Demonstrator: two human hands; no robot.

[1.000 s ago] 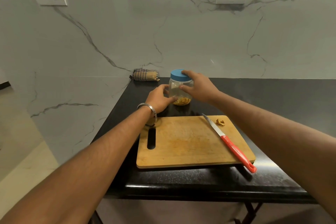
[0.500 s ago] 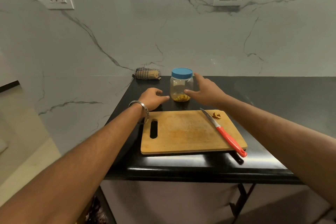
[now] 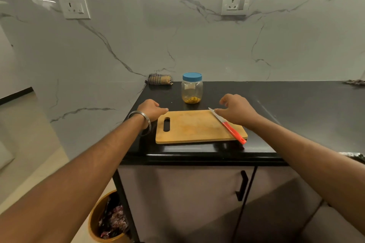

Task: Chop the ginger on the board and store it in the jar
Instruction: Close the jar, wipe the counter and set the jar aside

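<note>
Two hands: both reach out over the black counter (image 3: 296, 104), neither one holding anything.
Left hand (image 3: 151, 109): fingers loosely curled, hovering at the far left corner of the cutting board (image 3: 197, 128); whether it touches the board I cannot tell. A metal bangle (image 3: 145, 119) sits on the wrist.
Right hand (image 3: 236, 109): fingers relaxed and slightly bent, above the far right corner of the board, just over the tip end of the knife blade.
Knife (image 3: 229, 126): red handle, lying slantwise on the right side of the board, handle end reaching past the near right corner.
Cutting board: wooden, flat on the counter near its front edge, with a slot handle at the left.
Jar (image 3: 192, 89): clear plastic, upright behind the board, between the two hands and apart from both, blue lid (image 3: 192, 76) on.
Ginger (image 3: 191, 100): chopped yellowish bits lying at the bottom of the jar.
Cloth (image 3: 160, 79): folded checked one at the back left corner of the counter, against the marble wall.
Wall sockets: two, one upper left (image 3: 74, 7), one upper right (image 3: 235, 3).
Bin (image 3: 98, 221): on the floor at the lower left, beside the cabinet, with crumpled waste inside.
</note>
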